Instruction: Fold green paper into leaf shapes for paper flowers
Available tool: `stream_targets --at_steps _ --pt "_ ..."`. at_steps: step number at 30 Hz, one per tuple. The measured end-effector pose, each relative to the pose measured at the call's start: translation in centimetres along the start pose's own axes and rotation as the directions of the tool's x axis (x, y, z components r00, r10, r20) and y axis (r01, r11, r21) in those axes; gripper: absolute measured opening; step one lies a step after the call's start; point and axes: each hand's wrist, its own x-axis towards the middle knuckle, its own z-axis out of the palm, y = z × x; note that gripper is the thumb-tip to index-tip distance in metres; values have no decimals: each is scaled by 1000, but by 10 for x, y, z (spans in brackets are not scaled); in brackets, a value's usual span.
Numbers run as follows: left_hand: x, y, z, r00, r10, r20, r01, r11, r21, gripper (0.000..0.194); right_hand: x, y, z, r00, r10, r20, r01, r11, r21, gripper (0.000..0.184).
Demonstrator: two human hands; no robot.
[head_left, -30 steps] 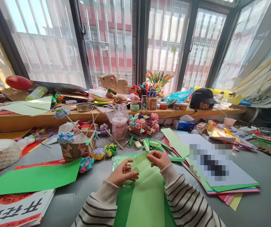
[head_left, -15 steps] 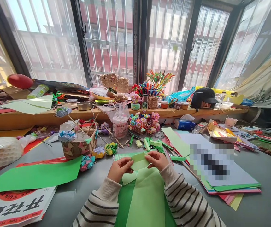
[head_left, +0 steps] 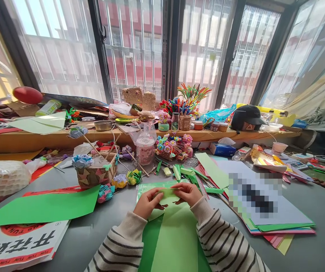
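Observation:
A small piece of light green paper (head_left: pixel 168 196) is stretched between my two hands, above the table's near middle. My left hand (head_left: pixel 148 202) pinches its left end, and my right hand (head_left: pixel 189 194) pinches the right end, thumbs and fingers pressed together. Beneath them lies a long light green sheet (head_left: pixel 176 238), on top of a darker green sheet (head_left: pixel 151 241). Part of another pale green piece (head_left: pixel 156 215) shows below my left hand. Cut green paper strips (head_left: pixel 187 172) lie in a loose heap just beyond my hands.
At left are a basket with paper flowers (head_left: pixel 96 175), a green sheet (head_left: pixel 43 207) and a printed bag (head_left: pixel 23 245). A plastic cup (head_left: pixel 145 149) stands beyond my hands. To the right lies a stack of coloured paper (head_left: pixel 287 211). Craft items crowd the ledge (head_left: pixel 48 141).
My fingers have moved closer together on the small light green paper, and it now looks flatter and narrower. The view has shifted slightly.

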Motion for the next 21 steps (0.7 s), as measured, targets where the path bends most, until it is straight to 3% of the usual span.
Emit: stream_targets --at_steps 5,15,21 --pt "1 -2 1 997 -78 12 79 997 -7 40 -1 0 1 1000 18 12 -18 1000 -24 35" --pt "0 5 4 985 -150 -83 150 989 -15 38 1 1 3 995 -79 60 84 994 -72 31" --pt "2 3 2 988 -108 -109 106 994 -28 35 1 1 4 996 -65 63 70 994 -85 33"
